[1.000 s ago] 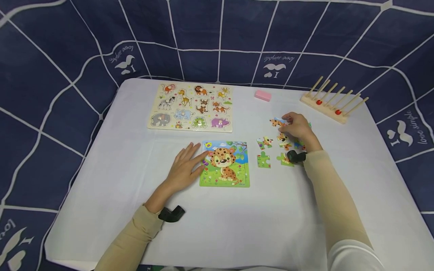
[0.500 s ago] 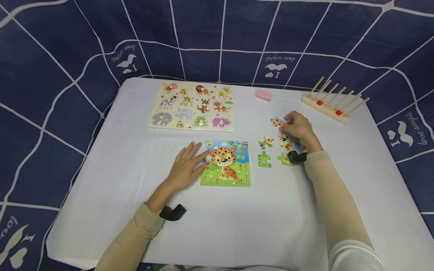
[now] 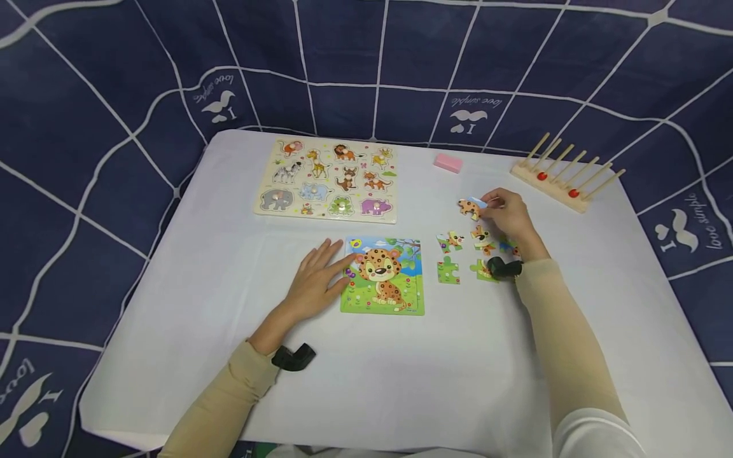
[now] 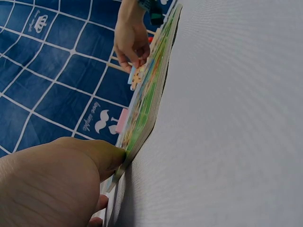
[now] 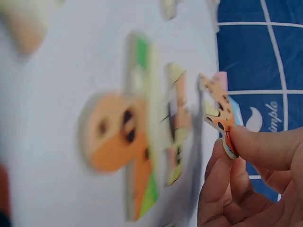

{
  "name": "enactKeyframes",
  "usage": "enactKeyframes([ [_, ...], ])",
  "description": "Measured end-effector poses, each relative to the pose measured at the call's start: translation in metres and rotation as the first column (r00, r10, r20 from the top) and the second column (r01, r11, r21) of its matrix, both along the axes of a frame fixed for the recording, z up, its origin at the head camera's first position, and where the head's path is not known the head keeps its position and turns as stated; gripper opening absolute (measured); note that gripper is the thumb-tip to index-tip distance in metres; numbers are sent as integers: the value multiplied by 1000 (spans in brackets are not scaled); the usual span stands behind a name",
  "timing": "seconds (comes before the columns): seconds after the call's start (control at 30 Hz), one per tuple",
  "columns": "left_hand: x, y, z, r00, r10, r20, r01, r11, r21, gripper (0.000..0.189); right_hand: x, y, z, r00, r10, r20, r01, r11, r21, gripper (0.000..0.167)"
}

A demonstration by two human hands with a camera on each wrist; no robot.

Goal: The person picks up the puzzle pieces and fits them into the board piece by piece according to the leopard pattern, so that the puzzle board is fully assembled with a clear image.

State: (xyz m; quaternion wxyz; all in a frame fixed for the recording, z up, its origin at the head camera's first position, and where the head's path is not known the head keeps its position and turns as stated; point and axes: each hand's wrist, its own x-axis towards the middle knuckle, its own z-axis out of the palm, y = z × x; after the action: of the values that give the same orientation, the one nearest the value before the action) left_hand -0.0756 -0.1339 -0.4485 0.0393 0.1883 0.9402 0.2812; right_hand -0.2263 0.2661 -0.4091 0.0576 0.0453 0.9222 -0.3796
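Note:
A square leopard puzzle board (image 3: 382, 286) lies on the white table near the middle. My left hand (image 3: 312, 283) rests at its left side, fingers spread, the index fingertip on its upper left and the thumb at its edge in the left wrist view. To the right, my right hand (image 3: 509, 216) pinches a jigsaw piece (image 5: 220, 106) with orange spots and blue between thumb and fingers. Below that hand several loose jigsaw pieces (image 3: 448, 271) lie on the table, some partly hidden by the wrist.
An animal peg puzzle (image 3: 326, 178) lies at the back left. A pink block (image 3: 448, 163) sits at the back, and a wooden rack (image 3: 552, 186) with upright pegs and red beads stands at the back right. Dark blue checked cloth (image 3: 343, 51) hangs behind the white table (image 3: 366, 375).
The right hand has shifted slightly to the right and turned, and the spotted jigsaw piece in its fingers shows more fully. The left hand stays at the board.

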Motion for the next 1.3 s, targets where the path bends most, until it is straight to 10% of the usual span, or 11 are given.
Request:
enactKeyframes([
  [0.27, -2, 1, -1, 1000, 2, -1, -2, 1000, -1, 47, 11, -16, 6, 997, -36, 67, 54, 957, -284, 25],
  [0.57, -1, 2, 0, 1000, 11, -13, -11, 1000, -19, 46, 36, -71, 11, 994, 92, 53, -62, 911, -407, 26],
  [1.03, -1, 2, 0, 999, 9, -39, -10, 999, -44, 47, 62, -140, 3, 931, 357, 76, -289, 847, -446, 21],
  [1.3, 0, 3, 2, 999, 8, -46, -10, 999, -45, 46, 63, -150, -4, 929, 359, 86, -313, 889, -334, 17],
])
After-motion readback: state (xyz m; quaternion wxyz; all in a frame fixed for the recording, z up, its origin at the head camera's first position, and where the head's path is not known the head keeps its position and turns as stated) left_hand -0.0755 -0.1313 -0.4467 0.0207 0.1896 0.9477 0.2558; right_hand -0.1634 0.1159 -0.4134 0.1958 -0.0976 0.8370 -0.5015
